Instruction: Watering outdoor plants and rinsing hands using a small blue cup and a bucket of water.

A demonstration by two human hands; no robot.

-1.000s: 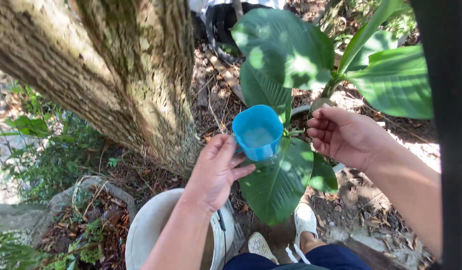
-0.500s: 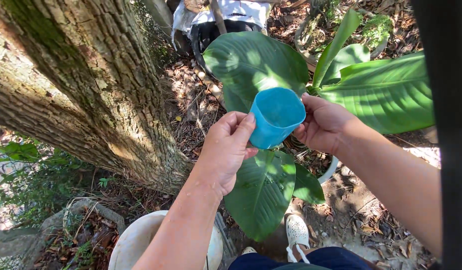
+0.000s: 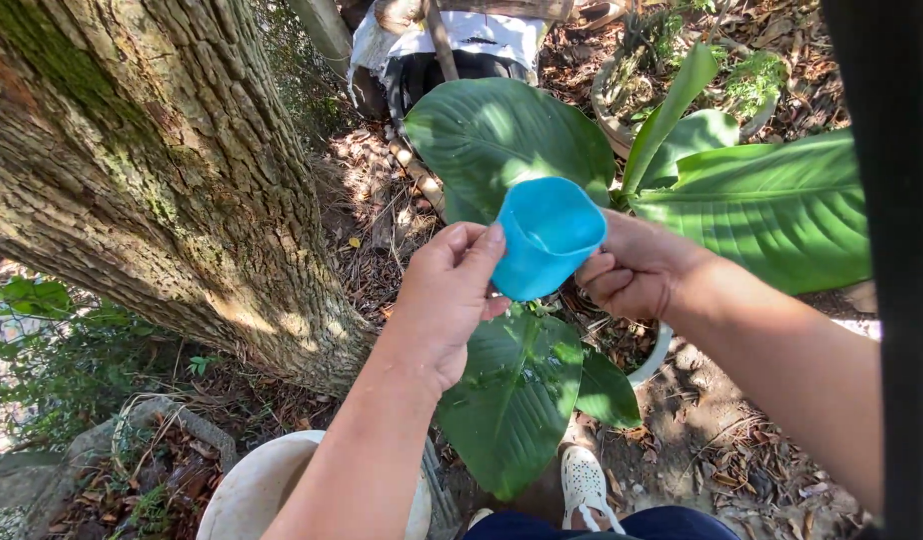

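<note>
- my left hand (image 3: 444,300) grips the blue plastic cup (image 3: 545,236) by its side, fingers wrapped tight.
- my right hand (image 3: 637,268) curls against the cup's other side, fingers bent narrow and touching it.
- the cup sits tilted above the broad-leafed plant (image 3: 522,380), beside the tree trunk (image 3: 152,170).
- a white bucket (image 3: 252,495) sits below my left arm.

The tree trunk (image 3: 152,170) walls off the whole left side, and broad green leaves (image 3: 512,135) crowd above, right and below the blue cup (image 3: 547,235) held between both hands. Open room remains over the leaf-littered ground (image 3: 382,215) between trunk and leaves, and above the pale bucket (image 3: 247,495) at the bottom edge.
</note>
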